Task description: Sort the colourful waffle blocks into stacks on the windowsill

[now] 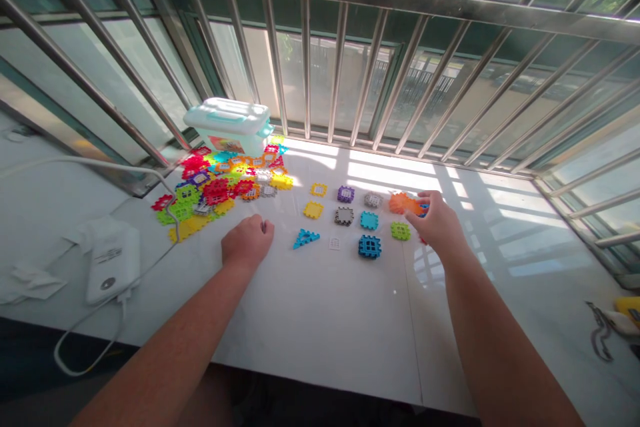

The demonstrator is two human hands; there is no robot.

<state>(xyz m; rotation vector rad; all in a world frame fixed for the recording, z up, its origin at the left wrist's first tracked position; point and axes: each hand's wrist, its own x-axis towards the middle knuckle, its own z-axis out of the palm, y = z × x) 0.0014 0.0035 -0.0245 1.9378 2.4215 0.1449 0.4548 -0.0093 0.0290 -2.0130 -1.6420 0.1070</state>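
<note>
My right hand (pixel 440 220) pinches an orange plastic building piece (pixel 403 203) by its right side; it looks slightly blurred. Bits of a blue piece (pixel 424 209) show behind the fingers. My left hand (pixel 249 240) rests as a fist on the table, with nothing visible in it. Between the hands lie a yellow square piece (pixel 313 210), a purple one (pixel 345 194), a grey one (pixel 344 216), a light blue one (pixel 369 220) and a green window piece (pixel 400 231). Closer to me are a blue triangle (pixel 305 238), a white window piece (pixel 335 243) and a dark blue stack (pixel 369 247).
A heap of mixed pieces (pixel 217 192) lies at the left, before a lidded plastic box (pixel 230 125). A white power bank (pixel 114 260) with a cable sits farther left. Metal bars (pixel 340 73) border the white table (pixel 320 320) at the back. A metal tool (pixel 601 333) lies far right.
</note>
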